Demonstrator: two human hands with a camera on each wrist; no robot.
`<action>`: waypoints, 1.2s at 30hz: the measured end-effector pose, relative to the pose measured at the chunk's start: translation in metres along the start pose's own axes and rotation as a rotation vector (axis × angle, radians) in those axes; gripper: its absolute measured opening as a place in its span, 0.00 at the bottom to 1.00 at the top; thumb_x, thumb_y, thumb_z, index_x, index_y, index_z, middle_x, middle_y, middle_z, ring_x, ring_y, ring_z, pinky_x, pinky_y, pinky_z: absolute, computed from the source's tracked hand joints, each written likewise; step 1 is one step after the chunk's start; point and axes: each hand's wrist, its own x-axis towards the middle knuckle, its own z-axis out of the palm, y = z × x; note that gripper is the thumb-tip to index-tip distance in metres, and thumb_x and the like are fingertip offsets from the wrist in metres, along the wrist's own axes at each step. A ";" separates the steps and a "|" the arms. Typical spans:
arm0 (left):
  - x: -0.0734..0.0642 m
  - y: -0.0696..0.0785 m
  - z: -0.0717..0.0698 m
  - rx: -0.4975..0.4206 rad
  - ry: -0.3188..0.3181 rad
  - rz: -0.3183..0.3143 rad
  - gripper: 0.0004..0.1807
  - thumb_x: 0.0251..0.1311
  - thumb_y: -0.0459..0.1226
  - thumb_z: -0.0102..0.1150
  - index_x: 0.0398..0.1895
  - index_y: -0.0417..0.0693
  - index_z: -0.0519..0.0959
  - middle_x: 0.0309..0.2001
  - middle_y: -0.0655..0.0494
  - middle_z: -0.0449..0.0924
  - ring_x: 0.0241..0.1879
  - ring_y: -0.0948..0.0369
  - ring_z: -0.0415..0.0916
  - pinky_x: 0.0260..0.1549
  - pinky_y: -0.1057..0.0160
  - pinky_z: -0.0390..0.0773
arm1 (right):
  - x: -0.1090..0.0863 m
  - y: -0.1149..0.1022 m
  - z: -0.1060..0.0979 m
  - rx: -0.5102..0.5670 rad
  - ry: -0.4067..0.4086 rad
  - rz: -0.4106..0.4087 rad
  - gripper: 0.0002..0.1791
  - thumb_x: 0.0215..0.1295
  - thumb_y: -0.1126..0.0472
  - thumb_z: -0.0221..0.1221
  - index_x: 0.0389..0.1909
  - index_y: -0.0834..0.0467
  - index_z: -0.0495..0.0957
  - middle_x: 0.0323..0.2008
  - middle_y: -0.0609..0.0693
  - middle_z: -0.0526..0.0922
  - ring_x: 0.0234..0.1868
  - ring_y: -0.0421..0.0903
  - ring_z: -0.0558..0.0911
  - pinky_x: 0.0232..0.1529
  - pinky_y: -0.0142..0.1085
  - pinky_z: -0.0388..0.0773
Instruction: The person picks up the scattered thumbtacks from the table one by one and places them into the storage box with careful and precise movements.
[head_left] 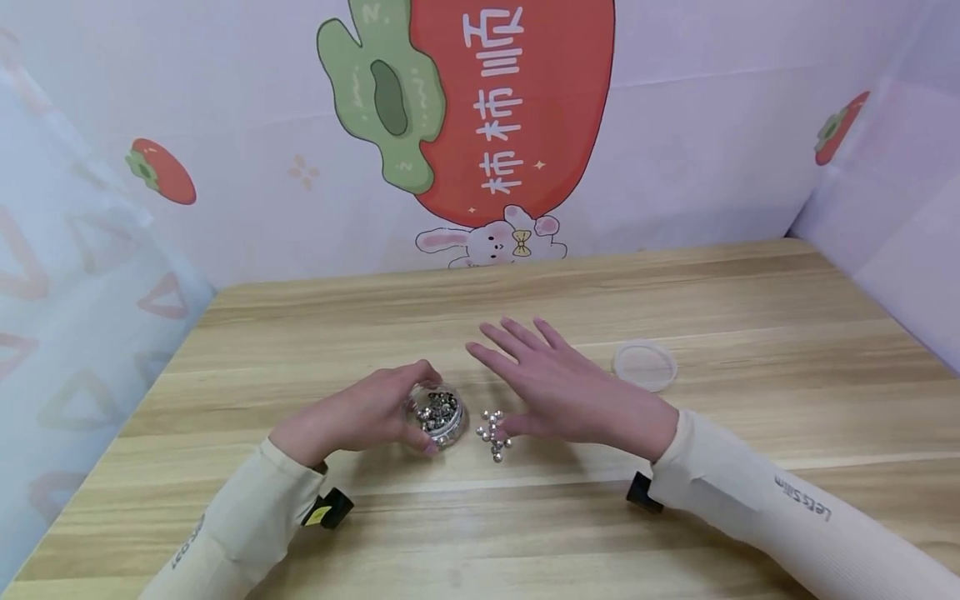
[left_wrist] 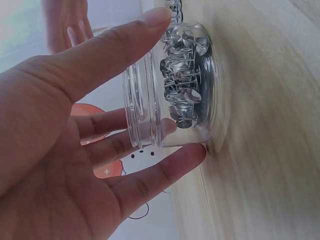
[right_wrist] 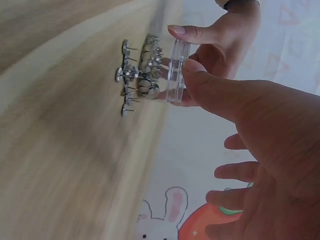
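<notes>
The left hand (head_left: 372,410) grips a jar (head_left: 452,433), partly hiding it; the right hand (head_left: 570,392), fingers spread, overlaps loose thumbtacks (head_left: 492,433). Only the head view shows a lid (head_left: 645,366).

Wood-grain table (head_left: 465,550), pale streaks. Behind it, pale backdrop (head_left: 697,167): big red persimmon (head_left: 558,100) printed sideways, green leaf (head_left: 390,96) to left, white characters (head_left: 498,133) on it. Rabbit (head_left: 487,242) with yellow bow (head_left: 521,242) just below, at table's back edge. Small persimmon (head_left: 168,172) far left, another (head_left: 842,129) far right. Left sheet (head_left: 97,333): triangle outlines, some red.
</notes>
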 end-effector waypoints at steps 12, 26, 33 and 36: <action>0.000 0.003 -0.003 -0.011 -0.011 -0.007 0.38 0.41 0.48 0.78 0.55 0.47 0.69 0.59 0.45 0.77 0.57 0.49 0.75 0.58 0.47 0.73 | -0.010 -0.003 0.017 -0.056 -0.019 -0.180 0.05 0.63 0.55 0.62 0.39 0.49 0.82 0.34 0.40 0.82 0.40 0.40 0.80 0.49 0.43 0.76; -0.001 0.001 -0.001 0.005 -0.004 0.003 0.39 0.40 0.48 0.78 0.55 0.47 0.70 0.59 0.45 0.77 0.56 0.48 0.76 0.58 0.47 0.74 | -0.010 -0.006 0.035 -0.119 -0.019 -0.185 0.06 0.64 0.59 0.61 0.27 0.48 0.81 0.28 0.39 0.82 0.34 0.37 0.81 0.41 0.38 0.74; 0.000 0.001 0.000 -0.001 -0.002 -0.011 0.39 0.40 0.47 0.79 0.55 0.47 0.70 0.59 0.46 0.77 0.54 0.51 0.77 0.57 0.49 0.75 | 0.003 -0.017 0.027 -0.130 0.074 -0.157 0.04 0.66 0.59 0.60 0.31 0.49 0.80 0.29 0.39 0.80 0.37 0.38 0.80 0.46 0.38 0.73; 0.000 0.001 0.001 -0.009 -0.004 0.000 0.38 0.40 0.47 0.78 0.55 0.48 0.70 0.58 0.46 0.77 0.50 0.53 0.78 0.53 0.52 0.76 | 0.015 -0.026 0.019 -0.111 0.137 -0.130 0.02 0.66 0.59 0.60 0.35 0.49 0.81 0.30 0.40 0.81 0.37 0.38 0.80 0.48 0.38 0.74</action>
